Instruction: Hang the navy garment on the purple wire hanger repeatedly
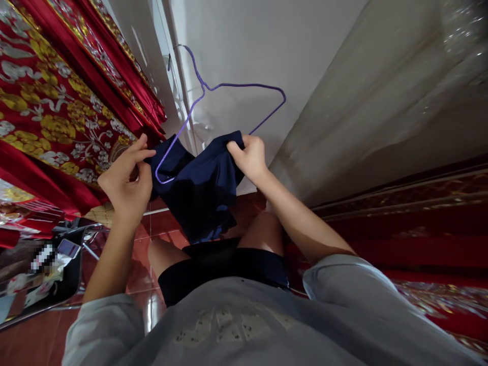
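A dark blue garment (206, 183) hangs open-topped between my hands, its kind hard to make out in the folds. My left hand (129, 175) pinches its left edge, with thumb and fingers close together. On the other side, my right hand (249, 157) is closed on the upper right edge, thumb on top. A purple hanger (244, 85) hangs by its hook from a small fitting at the white door's edge. Its left corner lies in front of the cloth, while the right arm of the hanger runs down behind the cloth near my right hand, where its lower end is hidden.
Red cloth with gold and silver flowers (57, 112) hangs at the left. A white panel (259, 46) stands ahead, and clear plastic sheeting (366, 112) covers the right side. A black chair (76, 284) at lower left bears a phone (69, 248) and other items. The floor has red tiles (141, 269).
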Motion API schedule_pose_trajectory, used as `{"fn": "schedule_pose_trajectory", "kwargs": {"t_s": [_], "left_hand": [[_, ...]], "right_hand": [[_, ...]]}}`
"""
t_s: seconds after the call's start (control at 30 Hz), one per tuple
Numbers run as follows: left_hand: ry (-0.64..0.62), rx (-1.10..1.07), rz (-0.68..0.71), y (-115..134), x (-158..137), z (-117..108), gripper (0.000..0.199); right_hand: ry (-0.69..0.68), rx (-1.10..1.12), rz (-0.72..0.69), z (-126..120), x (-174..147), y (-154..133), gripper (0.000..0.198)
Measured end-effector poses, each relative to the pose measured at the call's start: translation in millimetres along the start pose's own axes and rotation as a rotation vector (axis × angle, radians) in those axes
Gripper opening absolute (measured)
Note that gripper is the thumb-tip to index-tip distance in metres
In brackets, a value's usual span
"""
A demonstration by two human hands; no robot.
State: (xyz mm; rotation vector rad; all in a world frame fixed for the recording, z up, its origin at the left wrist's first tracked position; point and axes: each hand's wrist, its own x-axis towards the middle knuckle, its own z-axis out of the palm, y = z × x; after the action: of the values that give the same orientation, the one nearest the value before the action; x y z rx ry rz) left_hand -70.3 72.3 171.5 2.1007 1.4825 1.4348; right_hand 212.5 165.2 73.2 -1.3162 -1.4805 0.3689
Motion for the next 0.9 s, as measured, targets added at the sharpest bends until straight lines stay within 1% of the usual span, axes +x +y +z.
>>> {"fn": "schedule_pose_trajectory", "kwargs": {"t_s": [0.07,0.1,0.2,0.27,0.3,0.37,0.47,0.57,0.63,0.77,0.83,0.9], "left_hand": [[0.008,0.198,0.012,-12,4,-3,0.031],[-0.014,0.29,0.007,-21,4,-4,0.032],[-0.229,0.458,-0.09,-50,-3,-8,0.028],[-0.303,0.483,-0.138,-64,-9,-14,0.025],[-0.301,0.472,-0.142,-68,-11,-17,0.024],[-0.252,0.431,-0.141,-72,-10,-24,0.025],[-0.177,0.356,-0.203,-74,5,-29,0.03],[-0.135,0.285,-0.214,-77,27,-20,0.035],[-0.124,0.225,-0.208,-77,41,-6,0.037],[-0.151,0.111,-0.216,-73,59,24,0.039],[-0.164,0.13,-0.19,-75,64,30,0.037],[-0.185,0.188,-0.206,-81,65,31,0.032]], "right_hand": [[0.026,0.021,-0.009,-3,0,3,0.033],[0.03,0.021,-0.012,-4,-1,4,0.033],[0.009,-0.009,-0.024,-3,-4,8,0.033],[-0.018,-0.021,-0.038,0,-6,9,0.035],[-0.026,-0.019,-0.045,1,-7,8,0.037],[-0.029,-0.007,-0.057,5,-8,7,0.04],[-0.015,0.024,-0.057,9,-10,5,0.041],[-0.025,0.059,-0.036,13,-15,4,0.038],[-0.031,0.072,-0.028,15,-20,4,0.038],[-0.038,0.084,-0.038,17,-25,3,0.036],[-0.041,0.062,-0.039,13,-24,4,0.035],[-0.026,0.027,-0.048,8,-22,6,0.034]]}}
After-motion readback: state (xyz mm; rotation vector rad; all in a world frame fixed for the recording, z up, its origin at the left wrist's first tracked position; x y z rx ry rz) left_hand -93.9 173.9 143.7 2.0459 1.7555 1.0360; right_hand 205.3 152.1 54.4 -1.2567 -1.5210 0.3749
